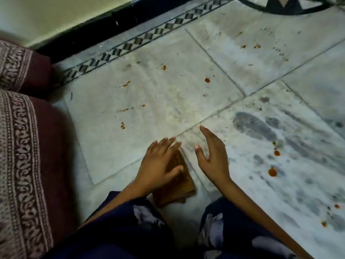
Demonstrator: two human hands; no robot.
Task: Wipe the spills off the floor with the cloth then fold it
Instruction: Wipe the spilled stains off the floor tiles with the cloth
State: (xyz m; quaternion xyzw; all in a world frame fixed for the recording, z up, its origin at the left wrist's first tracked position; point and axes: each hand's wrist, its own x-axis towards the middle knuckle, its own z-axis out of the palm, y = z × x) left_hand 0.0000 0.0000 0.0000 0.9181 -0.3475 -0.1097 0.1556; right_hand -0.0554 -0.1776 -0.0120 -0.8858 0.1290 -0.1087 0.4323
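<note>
A brown cloth (pixel 179 186), folded into a small rectangle, lies on the pale marble floor (pixel 160 109) just in front of my knees. My left hand (pixel 160 161) lies flat on the cloth with straight fingers and covers its upper left part. My right hand (pixel 211 156) hovers open just to the right of the cloth, fingers straight, holding nothing. Orange-red spill drops dot the floor: one (pixel 207 80) ahead of my hands, several small ones (pixel 122 125) to the left, and larger ones (pixel 272 172) to the right.
Maroon patterned cushions (pixel 20 146) fill the left side. A black skirting and a checkered tile border (pixel 134 42) run along the wall at the back. Dark grey smears (pixel 255 126) mark the floor on the right. My dark-trousered knees (pixel 130 230) are at the bottom.
</note>
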